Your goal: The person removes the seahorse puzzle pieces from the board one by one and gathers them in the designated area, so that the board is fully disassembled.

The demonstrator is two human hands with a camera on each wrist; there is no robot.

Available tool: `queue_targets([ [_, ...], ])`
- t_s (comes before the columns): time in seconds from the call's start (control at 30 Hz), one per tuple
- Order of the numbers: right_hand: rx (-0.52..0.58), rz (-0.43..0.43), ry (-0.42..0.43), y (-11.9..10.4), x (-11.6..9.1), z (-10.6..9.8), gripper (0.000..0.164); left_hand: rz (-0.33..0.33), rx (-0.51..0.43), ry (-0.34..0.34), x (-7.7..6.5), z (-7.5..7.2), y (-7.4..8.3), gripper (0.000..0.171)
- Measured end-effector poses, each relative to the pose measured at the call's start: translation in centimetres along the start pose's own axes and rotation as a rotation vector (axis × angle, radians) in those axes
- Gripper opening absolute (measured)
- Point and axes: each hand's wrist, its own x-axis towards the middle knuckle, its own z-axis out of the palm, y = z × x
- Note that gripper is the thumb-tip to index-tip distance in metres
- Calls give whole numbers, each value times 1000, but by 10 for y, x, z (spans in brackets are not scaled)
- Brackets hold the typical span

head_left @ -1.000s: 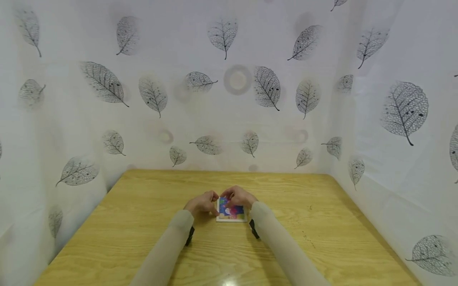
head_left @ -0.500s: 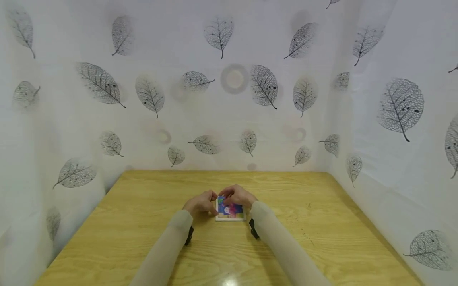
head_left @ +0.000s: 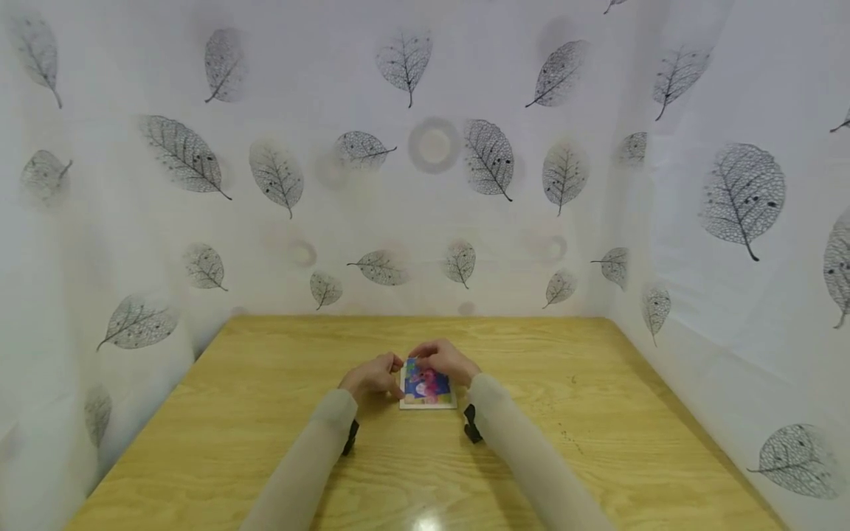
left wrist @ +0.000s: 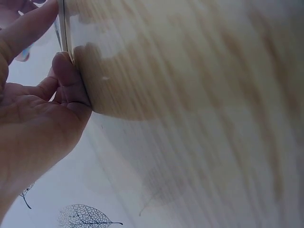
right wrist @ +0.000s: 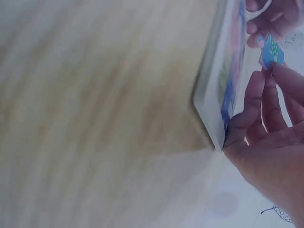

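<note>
A small jigsaw puzzle in a white frame lies on the wooden table, its picture blue, pink and green. My left hand steadies its left edge, thumb near the front corner and curled fingers by the back one. In the left wrist view this hand touches the thin board edge. My right hand is over the puzzle's back right part. The right wrist view shows its thumb and fingers pinching a blue puzzle piece with a green pattern, held above the board. The fingers partly cover the back of the picture.
The wooden table extends around the puzzle on all sides. A white curtain printed with dark leaves hangs behind the table and along both sides.
My right hand has shifted slightly back and to the right, uncovering more of the picture. The left hand stays at the puzzle's left edge.
</note>
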Motion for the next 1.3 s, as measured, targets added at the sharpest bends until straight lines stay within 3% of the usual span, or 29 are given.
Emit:
queue_targets([
  [0.63,162,41,-9,14,-13,-35,25,-24,-30,-10,3,2,2,59],
  [0.97,139,70,6,28,-21,-51,23,-35,-42,-3,1,3,1,58],
  [1.3,47,31,-29,37,-28,-68,26,-62,-49,1,2,2,1,57],
])
